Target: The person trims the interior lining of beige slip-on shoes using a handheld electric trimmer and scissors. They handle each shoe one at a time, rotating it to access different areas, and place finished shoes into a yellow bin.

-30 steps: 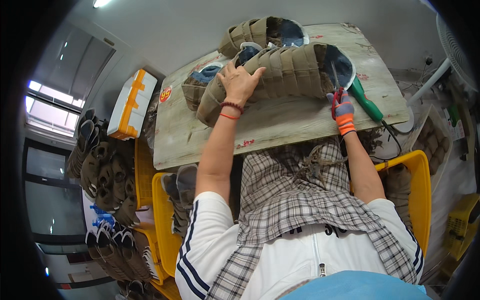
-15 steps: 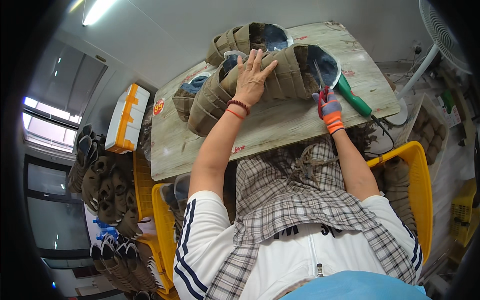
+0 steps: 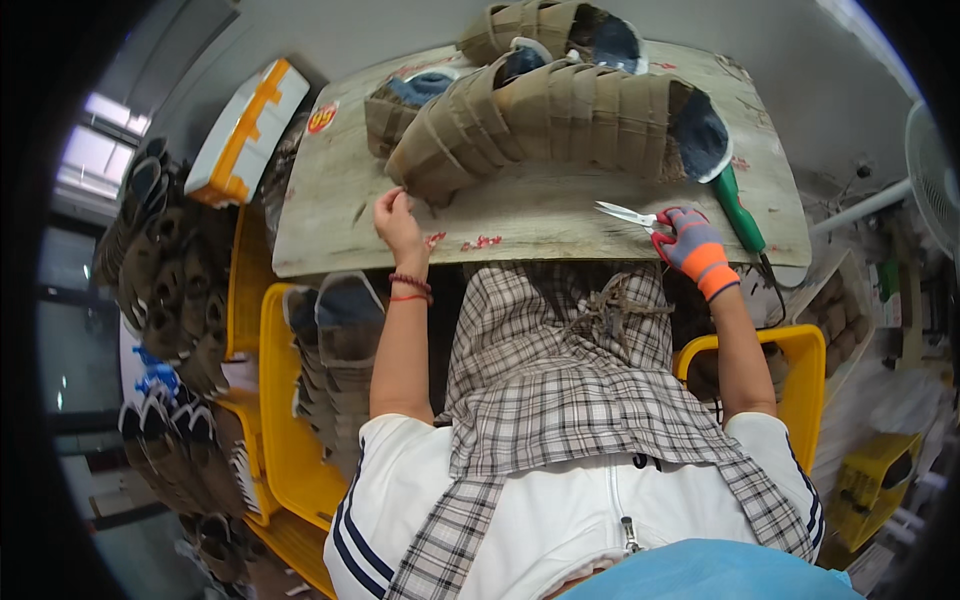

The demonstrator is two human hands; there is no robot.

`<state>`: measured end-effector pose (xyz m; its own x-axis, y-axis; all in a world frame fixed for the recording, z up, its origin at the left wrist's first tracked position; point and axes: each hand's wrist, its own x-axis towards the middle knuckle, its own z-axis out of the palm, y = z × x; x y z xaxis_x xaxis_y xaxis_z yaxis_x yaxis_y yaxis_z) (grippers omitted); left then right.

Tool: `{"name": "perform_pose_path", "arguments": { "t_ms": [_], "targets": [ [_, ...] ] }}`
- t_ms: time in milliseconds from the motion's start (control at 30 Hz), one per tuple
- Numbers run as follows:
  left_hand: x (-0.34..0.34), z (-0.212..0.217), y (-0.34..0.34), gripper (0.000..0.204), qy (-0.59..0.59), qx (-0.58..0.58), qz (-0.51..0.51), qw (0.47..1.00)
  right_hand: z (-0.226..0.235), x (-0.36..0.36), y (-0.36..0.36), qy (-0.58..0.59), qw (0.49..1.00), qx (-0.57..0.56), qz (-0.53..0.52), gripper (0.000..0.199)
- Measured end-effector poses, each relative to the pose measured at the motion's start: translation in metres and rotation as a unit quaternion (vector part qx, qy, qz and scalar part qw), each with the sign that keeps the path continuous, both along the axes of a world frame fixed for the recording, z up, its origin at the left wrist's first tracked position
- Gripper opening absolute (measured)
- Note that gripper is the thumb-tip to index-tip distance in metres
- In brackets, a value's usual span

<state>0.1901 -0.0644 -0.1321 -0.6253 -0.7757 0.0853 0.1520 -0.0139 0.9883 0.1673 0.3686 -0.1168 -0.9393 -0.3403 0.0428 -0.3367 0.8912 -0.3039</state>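
Note:
A long row of nested olive-brown shoe uppers (image 3: 560,115) with dark blue linings lies across the table (image 3: 330,225). At its left end, my bare left hand (image 3: 400,228) has its fingers pinched together, at or just below the lower edge; what they hold, if anything, is too small to make out. My right hand (image 3: 690,245), in a grey and orange work glove, grips the red handles of a pair of scissors (image 3: 628,214). The slightly parted blades point left above the tabletop.
Behind lie another shoe upper row (image 3: 520,30) and a smaller piece (image 3: 385,115). A green corded hand tool (image 3: 738,208) rests at the right. Yellow crates (image 3: 285,400) holding uppers flank me. A white-orange case (image 3: 250,130) stands left, a fan (image 3: 930,180) right.
My left hand has come off the top of the row and down to its left end. The scissors have moved away from the row's right-hand opening and now point left, lower over the table.

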Motion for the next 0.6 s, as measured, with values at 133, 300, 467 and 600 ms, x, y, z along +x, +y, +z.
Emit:
{"name": "perform_pose_path", "arguments": {
  "t_ms": [133, 300, 467, 600],
  "targets": [
    [-0.019, -0.023, -0.015, 0.016, 0.076, 0.121, -0.038, 0.989, 0.001, -0.027, -0.019, 0.048, 0.988, 0.124, 0.076, 0.038],
    [-0.021, -0.020, -0.030, 0.021, 0.100, 0.192, -0.096, 0.972, 0.001, -0.041, -0.018, 0.001, 0.993, 0.068, 0.092, 0.037],
    [-0.024, -0.003, -0.038, 0.020, 0.138, 0.206, -0.237, 0.939, 0.008, -0.103, 0.013, 0.031, 0.928, -0.316, -0.195, 0.034],
    [-0.078, -0.004, -0.055, 0.025, 0.157, 0.237, -0.352, 0.892, 0.011, -0.205, 0.000, -0.259, 0.781, -0.541, -0.171, 0.039]
  ]
}}
